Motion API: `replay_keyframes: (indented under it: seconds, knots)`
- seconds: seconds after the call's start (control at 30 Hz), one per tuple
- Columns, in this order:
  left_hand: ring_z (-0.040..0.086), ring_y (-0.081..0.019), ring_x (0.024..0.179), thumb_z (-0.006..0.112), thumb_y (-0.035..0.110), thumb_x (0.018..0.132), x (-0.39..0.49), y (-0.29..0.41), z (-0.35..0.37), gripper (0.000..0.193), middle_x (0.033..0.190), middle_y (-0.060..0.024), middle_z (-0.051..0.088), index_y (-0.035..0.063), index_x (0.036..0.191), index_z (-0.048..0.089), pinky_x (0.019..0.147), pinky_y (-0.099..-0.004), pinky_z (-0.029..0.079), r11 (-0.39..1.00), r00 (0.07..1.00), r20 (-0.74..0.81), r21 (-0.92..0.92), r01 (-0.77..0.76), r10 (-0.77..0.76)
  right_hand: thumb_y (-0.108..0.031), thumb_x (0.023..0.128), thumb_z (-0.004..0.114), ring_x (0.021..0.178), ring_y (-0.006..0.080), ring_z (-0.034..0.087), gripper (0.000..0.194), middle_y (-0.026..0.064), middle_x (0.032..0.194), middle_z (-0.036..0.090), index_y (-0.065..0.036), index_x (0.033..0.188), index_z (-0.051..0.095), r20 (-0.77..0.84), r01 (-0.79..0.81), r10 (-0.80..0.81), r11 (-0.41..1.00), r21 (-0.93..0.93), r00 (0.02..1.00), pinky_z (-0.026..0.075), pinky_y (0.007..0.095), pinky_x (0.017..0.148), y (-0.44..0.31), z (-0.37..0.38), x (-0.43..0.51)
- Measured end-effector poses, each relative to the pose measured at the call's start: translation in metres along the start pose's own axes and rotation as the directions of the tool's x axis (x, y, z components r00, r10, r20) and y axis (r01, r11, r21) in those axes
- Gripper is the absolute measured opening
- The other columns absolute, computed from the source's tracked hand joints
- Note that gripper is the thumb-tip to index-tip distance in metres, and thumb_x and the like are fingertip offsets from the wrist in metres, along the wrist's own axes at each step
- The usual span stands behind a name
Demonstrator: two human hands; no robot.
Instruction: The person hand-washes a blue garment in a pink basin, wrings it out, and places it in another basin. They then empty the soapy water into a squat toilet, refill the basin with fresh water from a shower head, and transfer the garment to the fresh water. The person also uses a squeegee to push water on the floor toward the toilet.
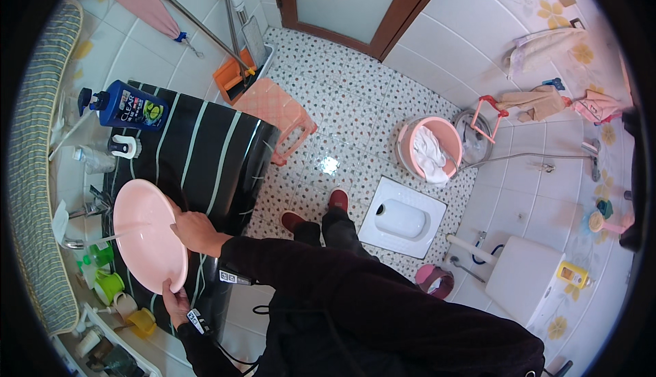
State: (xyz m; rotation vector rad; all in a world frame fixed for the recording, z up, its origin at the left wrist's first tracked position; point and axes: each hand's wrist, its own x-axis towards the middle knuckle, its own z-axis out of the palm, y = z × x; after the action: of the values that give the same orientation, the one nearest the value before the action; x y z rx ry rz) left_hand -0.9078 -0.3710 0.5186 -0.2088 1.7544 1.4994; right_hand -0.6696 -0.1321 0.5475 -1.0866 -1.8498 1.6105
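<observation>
A pink plastic basin [146, 259] is tilted over the black striped counter at the left. My right hand [199, 232] grips its rim on the right side. Lower down, my left hand [176, 302] holds the near rim, with the thumb on the edge and the fingers partly hidden beneath. From the chrome faucet [75, 244] at the wall, a thin stream of water runs into the basin. The sink below is mostly hidden by the basin.
A blue shampoo pump bottle [134, 106], a scrub brush [124, 146] and several cups [108, 287] stand on the black counter [197, 141]. A pink stool [274, 108] is beside it. Across the tiled floor are a pink bucket [453, 136] with white cloth and a squat toilet [405, 218].
</observation>
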Motion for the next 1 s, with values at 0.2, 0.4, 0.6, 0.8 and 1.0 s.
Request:
replay_keyframes:
  seconds: [0.2, 0.4, 0.6, 0.8, 1.0]
  knots:
    - [0.069, -0.0208, 0.098, 0.064, 0.007, 0.091, -0.01, 0.0, 0.01, 0.034, 0.114, -0.011, 0.067, -0.0041, 0.122, 0.057, 0.076, -0.0261, 0.062, 0.999, 0.999, -0.031, -0.03, -0.015, 0.014, -0.021, 0.095, 0.06, 0.08, 0.0411, 0.07, 0.072, 0.0249, 0.083, 0.07, 0.006, 0.152, 0.025, 0.021, -0.021, 0.021, 1.0, -0.009, 1.0, 0.055, 0.0507, 0.078, 0.001, 0.0, 0.0]
    - [0.069, -0.0208, 0.097, 0.065, 0.007, 0.091, -0.016, 0.001, 0.016, 0.032, 0.111, -0.0104, 0.068, -0.0034, 0.12, 0.058, 0.075, -0.0265, 0.062, 0.998, 1.0, -0.02, -0.063, -0.01, 0.009, -0.013, 0.09, 0.059, 0.074, 0.0418, 0.07, 0.087, 0.0256, 0.081, 0.07, 0.003, 0.157, 0.006, -0.004, 0.021, -0.021, 1.0, -0.022, 1.0, 0.056, 0.0513, 0.073, -0.007, -0.01, -0.004]
    - [0.069, -0.0211, 0.1, 0.063, 0.008, 0.093, -0.013, 0.002, 0.013, 0.034, 0.115, -0.0117, 0.067, -0.0049, 0.123, 0.056, 0.078, -0.0264, 0.062, 0.999, 1.0, -0.023, -0.041, -0.01, 0.009, -0.018, 0.094, 0.06, 0.08, 0.0429, 0.07, 0.058, 0.0267, 0.082, 0.07, 0.014, 0.139, 0.039, -0.027, 0.027, -0.025, 0.998, 0.049, 0.999, 0.055, 0.0516, 0.079, -0.006, -0.01, -0.007]
    - [0.069, -0.0212, 0.1, 0.063, 0.008, 0.092, -0.014, 0.001, 0.015, 0.034, 0.115, -0.0118, 0.067, -0.0049, 0.123, 0.056, 0.076, -0.026, 0.062, 0.999, 1.0, -0.011, -0.03, -0.029, 0.029, -0.013, 0.09, 0.06, 0.078, 0.043, 0.07, 0.084, 0.0261, 0.083, 0.07, 0.004, 0.156, 0.01, -0.023, 0.043, -0.043, 0.999, 0.006, 0.999, 0.055, 0.0518, 0.079, 0.0, -0.002, -0.003]
    - [0.069, -0.0215, 0.101, 0.063, 0.007, 0.092, -0.013, 0.0, 0.013, 0.036, 0.116, -0.012, 0.067, -0.0053, 0.124, 0.055, 0.077, -0.0262, 0.062, 0.999, 1.0, 0.006, -0.045, -0.02, 0.02, -0.015, 0.092, 0.059, 0.08, 0.0426, 0.07, 0.085, 0.0264, 0.085, 0.071, 0.004, 0.157, 0.008, -0.005, 0.018, -0.018, 1.0, 0.001, 1.0, 0.055, 0.0518, 0.081, 0.002, 0.002, 0.0]
